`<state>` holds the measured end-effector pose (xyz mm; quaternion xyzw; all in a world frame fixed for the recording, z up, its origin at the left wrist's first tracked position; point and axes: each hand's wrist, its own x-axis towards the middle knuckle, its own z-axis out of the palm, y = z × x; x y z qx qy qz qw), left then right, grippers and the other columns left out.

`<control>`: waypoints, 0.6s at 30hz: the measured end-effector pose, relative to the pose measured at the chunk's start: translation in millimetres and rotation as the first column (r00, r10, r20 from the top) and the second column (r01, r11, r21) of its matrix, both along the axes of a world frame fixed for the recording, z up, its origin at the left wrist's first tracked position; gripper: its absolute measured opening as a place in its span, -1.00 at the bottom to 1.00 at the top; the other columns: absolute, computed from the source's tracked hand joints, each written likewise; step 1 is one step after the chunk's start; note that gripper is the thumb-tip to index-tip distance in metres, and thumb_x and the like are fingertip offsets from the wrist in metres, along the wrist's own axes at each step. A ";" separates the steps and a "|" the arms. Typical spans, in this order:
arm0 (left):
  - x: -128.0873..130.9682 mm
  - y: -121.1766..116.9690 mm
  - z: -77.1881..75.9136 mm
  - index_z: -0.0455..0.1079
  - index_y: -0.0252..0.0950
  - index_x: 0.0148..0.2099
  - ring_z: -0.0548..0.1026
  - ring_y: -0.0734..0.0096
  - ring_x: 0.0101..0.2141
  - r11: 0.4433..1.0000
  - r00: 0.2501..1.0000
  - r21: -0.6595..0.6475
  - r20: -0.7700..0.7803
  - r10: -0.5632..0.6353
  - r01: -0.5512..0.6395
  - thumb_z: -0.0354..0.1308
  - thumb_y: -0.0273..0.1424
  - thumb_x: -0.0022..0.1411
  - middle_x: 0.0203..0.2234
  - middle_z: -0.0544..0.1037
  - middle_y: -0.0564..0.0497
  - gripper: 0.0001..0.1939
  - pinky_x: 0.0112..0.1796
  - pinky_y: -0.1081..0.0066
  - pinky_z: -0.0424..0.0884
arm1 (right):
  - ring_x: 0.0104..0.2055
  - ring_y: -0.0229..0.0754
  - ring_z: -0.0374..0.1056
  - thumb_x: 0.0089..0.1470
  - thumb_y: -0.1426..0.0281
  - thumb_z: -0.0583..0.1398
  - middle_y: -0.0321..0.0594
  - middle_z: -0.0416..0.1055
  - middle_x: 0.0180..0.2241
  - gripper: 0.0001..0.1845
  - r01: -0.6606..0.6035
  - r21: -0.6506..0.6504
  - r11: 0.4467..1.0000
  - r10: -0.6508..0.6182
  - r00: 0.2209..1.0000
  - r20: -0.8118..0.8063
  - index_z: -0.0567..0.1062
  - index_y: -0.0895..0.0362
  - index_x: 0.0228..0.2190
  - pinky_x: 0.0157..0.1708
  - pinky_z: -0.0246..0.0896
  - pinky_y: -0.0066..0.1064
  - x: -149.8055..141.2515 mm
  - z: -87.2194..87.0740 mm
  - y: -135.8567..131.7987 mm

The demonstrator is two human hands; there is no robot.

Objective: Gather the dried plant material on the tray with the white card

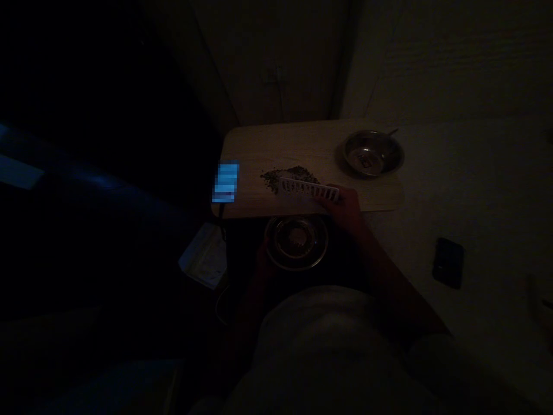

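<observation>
The scene is very dark. My right hand (345,208) is closed on the end of a white slotted tool (309,189), which lies against a heap of dark chopped bits (288,174) on a pale wooden board (259,144). My left hand (261,260) is barely visible at the left rim of a round metal bowl (296,242) just below the board's near edge; its fingers cannot be made out.
A second metal bowl (373,153) stands on the board's far right corner. A lit phone screen (226,181) glows at the board's left edge. A dark phone (448,262) lies on the pale surface to the right. A pale packet (204,262) lies lower left.
</observation>
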<state>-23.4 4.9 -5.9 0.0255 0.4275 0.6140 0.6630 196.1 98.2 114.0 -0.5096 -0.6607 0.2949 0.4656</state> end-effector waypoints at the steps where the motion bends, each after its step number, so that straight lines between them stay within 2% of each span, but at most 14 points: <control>1: 0.7 0.0 0.5 0.55 -0.26 -0.16 0.33 0.08 0.16 1.000 1.000 0.012 -0.001 -0.002 0.002 0.13 -0.32 0.17 -0.19 0.63 -0.05 -0.76 0.17 0.14 0.18 | -0.51 -0.27 0.29 -0.05 0.21 0.29 -0.30 0.44 -0.53 -0.75 0.014 0.001 1.000 -0.014 1.000 -0.004 0.56 0.17 -0.44 -0.48 0.17 -0.44 -0.4 -1.6 1.7; 5: 1.9 0.1 3.6 0.55 -0.26 -0.17 0.35 0.08 0.14 0.999 1.000 0.032 -0.020 0.015 -0.015 0.13 -0.33 0.16 -0.21 0.64 -0.06 -0.76 0.16 0.16 0.21 | -0.49 -0.25 0.32 -0.03 0.18 0.27 -0.30 0.47 -0.52 -0.73 0.129 0.034 0.991 -0.129 0.992 -0.012 0.56 0.15 -0.41 -0.48 0.19 -0.44 1.7 -9.1 9.8; 11: -1.4 -0.2 2.2 0.55 -0.25 -0.24 0.34 0.07 0.15 0.997 1.000 -0.074 0.003 -0.008 0.008 0.10 -0.33 0.18 -0.28 0.65 -0.06 -0.78 0.16 0.14 0.20 | -0.43 -0.18 0.39 -0.02 0.21 0.28 -0.24 0.53 -0.45 -0.76 0.250 0.118 0.961 -0.250 0.968 -0.014 0.57 0.14 -0.40 -0.39 0.27 -0.38 6.3 -10.9 17.2; 18: -4.3 -0.4 -4.7 0.55 -0.25 -0.22 0.35 0.09 0.14 0.999 1.000 -0.047 0.026 -0.009 0.010 0.14 -0.34 0.16 -0.26 0.64 -0.04 -0.80 0.18 0.15 0.17 | -0.50 -0.23 0.33 0.00 0.17 0.26 -0.29 0.46 -0.53 -0.73 0.204 0.105 0.973 -0.208 0.978 0.025 0.56 0.14 -0.45 -0.44 0.23 -0.40 5.3 -10.4 13.6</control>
